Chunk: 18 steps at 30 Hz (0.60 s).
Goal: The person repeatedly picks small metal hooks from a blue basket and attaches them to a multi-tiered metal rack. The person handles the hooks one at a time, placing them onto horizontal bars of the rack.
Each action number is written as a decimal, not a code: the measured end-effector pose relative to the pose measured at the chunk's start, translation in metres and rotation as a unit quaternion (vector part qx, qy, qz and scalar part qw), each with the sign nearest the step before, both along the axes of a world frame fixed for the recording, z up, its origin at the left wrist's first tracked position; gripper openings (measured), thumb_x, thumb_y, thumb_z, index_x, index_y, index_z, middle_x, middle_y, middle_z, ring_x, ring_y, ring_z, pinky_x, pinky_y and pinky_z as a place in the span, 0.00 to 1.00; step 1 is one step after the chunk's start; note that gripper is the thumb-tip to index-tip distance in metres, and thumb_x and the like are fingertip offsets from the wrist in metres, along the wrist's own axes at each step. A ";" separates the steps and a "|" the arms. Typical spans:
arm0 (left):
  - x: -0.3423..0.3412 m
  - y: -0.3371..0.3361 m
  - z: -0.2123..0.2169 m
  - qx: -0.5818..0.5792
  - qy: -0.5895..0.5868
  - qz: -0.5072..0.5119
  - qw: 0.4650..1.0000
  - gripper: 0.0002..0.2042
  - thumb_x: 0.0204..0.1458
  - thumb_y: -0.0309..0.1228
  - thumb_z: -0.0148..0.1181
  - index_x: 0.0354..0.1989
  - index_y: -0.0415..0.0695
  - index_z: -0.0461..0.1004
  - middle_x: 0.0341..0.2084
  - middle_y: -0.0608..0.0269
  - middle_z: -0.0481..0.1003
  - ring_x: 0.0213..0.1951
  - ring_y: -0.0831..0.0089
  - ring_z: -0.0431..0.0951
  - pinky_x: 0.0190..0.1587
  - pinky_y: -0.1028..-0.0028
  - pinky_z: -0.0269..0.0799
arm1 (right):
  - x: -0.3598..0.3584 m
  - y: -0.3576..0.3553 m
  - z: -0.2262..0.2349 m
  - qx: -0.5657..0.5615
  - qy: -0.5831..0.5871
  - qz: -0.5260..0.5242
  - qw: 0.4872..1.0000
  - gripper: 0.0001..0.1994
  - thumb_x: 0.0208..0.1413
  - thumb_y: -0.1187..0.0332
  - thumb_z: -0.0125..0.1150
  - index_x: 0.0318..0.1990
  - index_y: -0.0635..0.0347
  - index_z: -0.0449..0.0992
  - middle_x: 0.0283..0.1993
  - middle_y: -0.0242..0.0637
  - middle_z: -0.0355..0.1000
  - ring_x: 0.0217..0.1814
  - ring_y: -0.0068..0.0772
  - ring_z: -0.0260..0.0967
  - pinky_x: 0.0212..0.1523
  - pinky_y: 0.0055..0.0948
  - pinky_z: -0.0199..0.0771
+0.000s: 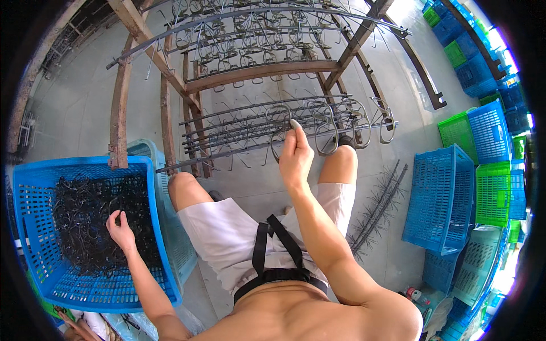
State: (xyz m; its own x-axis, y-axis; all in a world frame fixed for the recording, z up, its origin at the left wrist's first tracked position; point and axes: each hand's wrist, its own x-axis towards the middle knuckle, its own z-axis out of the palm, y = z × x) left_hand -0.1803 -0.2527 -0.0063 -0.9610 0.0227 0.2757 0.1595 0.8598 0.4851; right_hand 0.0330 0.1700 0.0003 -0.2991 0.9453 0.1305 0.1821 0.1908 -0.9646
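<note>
A wire loop of a dark spectacle-shaped frame [278, 113] hangs at the near rod [199, 161] in front of me, and the fingertips of my right hand [296, 156] are at its edge. My right arm reaches up and forward from the shoulder, elbow slightly bent, the wrist between my spread knees and the index finger pointing up. Thumb and fingers are close together there, but I cannot tell whether they pinch the loop or only touch it. More loops hang just to the right along the rod, below the brown metal rack [256, 74].

My left arm stretches out to the side; my left hand [121, 232] is over the tangled black frames [82, 227] in the blue basket [161, 238], fingers curled toward the thumb. Whether they have hold of a piece is lost against the dark heap, where single frames barely separate. The lower edge cuts off my left upper arm. The basket partly hides a pale teal crate [183, 250], and the rack's upper rows run past the top edge.
</note>
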 end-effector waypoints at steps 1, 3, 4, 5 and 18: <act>0.004 0.004 0.005 -0.020 0.042 -0.010 0.999 0.12 0.54 0.34 0.56 0.41 0.40 0.73 0.38 0.59 0.71 0.36 0.68 0.73 0.42 0.71 0.69 | 0.001 0.002 0.000 -0.038 0.022 0.007 0.999 0.15 0.59 0.70 0.48 0.52 0.66 0.68 0.20 0.30 0.63 0.19 0.17 0.58 0.21 0.20 0.62; 0.005 0.001 0.009 0.013 0.098 -0.050 0.994 0.08 0.54 0.29 0.56 0.39 0.39 0.73 0.39 0.57 0.69 0.38 0.65 0.73 0.40 0.70 0.71 | 0.005 0.006 -0.001 -0.114 0.063 0.025 0.991 0.16 0.60 0.69 0.48 0.53 0.65 0.67 0.20 0.27 0.62 0.19 0.16 0.57 0.20 0.19 0.61; 0.013 0.002 0.019 0.016 0.128 -0.068 0.989 0.07 0.52 0.27 0.57 0.38 0.39 0.73 0.38 0.56 0.70 0.39 0.65 0.73 0.40 0.71 0.72 | 0.005 0.003 0.003 -0.123 0.090 0.048 0.987 0.17 0.60 0.68 0.48 0.55 0.64 0.65 0.18 0.23 0.58 0.17 0.14 0.54 0.18 0.18 0.59; 0.020 0.004 0.028 0.018 0.158 -0.084 0.984 0.06 0.51 0.25 0.58 0.37 0.38 0.73 0.38 0.55 0.70 0.39 0.65 0.73 0.39 0.71 0.73 | 0.010 0.001 0.012 -0.177 0.056 0.072 0.980 0.18 0.59 0.69 0.50 0.56 0.64 0.64 0.23 0.30 0.61 0.21 0.19 0.57 0.23 0.22 0.62; 0.121 0.079 0.114 0.424 0.000 -0.306 0.852 0.27 0.53 0.20 0.46 0.61 0.39 0.44 0.35 0.51 0.73 0.21 0.83 0.61 0.24 0.84 0.61 | -0.028 -0.159 0.066 -0.066 0.075 0.455 0.885 0.11 0.55 0.70 0.55 0.43 0.68 0.67 0.35 0.45 0.62 0.35 0.37 0.62 0.37 0.29 0.66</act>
